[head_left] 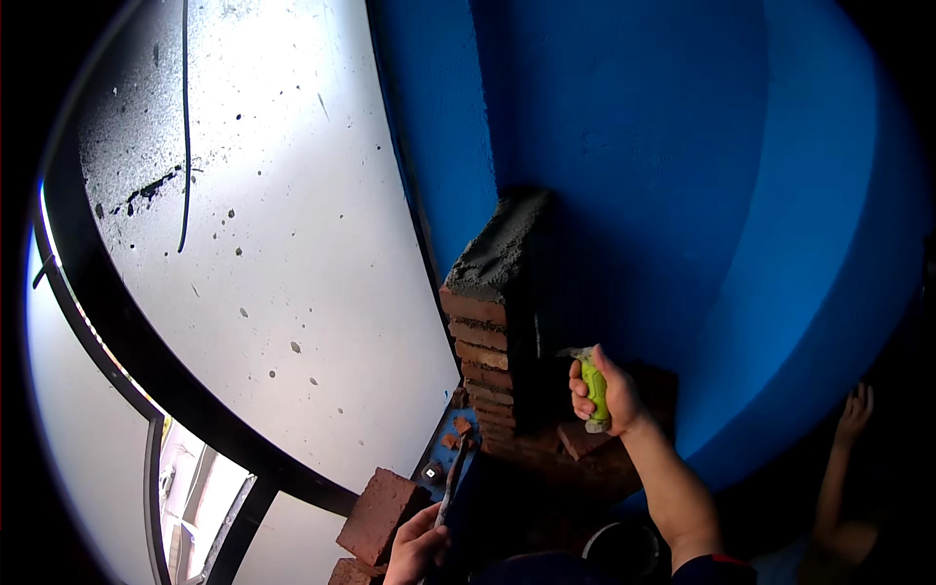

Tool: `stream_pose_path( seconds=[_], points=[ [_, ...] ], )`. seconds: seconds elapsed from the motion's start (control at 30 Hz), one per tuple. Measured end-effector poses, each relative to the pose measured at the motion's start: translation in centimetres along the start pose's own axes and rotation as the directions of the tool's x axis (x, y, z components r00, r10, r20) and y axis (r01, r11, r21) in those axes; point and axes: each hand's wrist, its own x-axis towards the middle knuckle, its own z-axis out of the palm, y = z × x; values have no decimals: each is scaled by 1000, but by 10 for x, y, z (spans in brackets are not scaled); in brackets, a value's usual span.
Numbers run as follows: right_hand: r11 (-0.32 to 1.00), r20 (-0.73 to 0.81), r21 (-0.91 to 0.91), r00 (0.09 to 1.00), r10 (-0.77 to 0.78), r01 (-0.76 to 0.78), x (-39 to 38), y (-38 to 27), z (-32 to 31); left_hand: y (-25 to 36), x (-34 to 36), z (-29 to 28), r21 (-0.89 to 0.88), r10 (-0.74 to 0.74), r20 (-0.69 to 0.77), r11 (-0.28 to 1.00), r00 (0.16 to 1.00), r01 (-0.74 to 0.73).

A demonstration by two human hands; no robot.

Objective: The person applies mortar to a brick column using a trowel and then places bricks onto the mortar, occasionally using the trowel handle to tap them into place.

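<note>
My right hand point(614, 395) is closed on a green-handled tool point(595, 390), likely a trowel, beside a short brick column point(485, 346). Dark grey mortar point(497, 244) covers the column's top. At the lower middle, my left hand point(417, 546) grips a long, narrow, grey-dark tool point(452, 480); its kind is unclear. Just left of that hand is a loose red brick point(375, 512), resting on another brick point(353, 573).
A blue wall point(624, 156) stands behind the column. A white speckled panel with dark frames point(253, 273) fills the left. Broken brick pieces point(458, 432) lie on a blue ledge. At the bottom is a round container point(619, 551). Another person's hand point(853, 414) is at the right.
</note>
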Motion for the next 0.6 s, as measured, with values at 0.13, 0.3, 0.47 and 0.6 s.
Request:
stream_pose_path(
  seconds=[0.13, 0.3, 0.47, 0.6],
  points=[
    [997, 64, -16, 995, 79, -78, 15, 36, -8, -1, 1, 0, 2, -34, -12, 999, 999, 34],
    [993, -150, -77, 985, 83, -95, -37, 93, -51, 4, -9, -5, 43, -31, 27, 999, 999, 30],
    [951, -781, -153, 622, 51, -269, -110, 127, -126, -2, -11, -3, -109, -56, -93, 993, 994, 46],
    [935, -883, -149, 469, 20, -322, -110, 122, -201, -11, -2, -8, -133, -37, -53, 991, 998, 29]
  ],
)
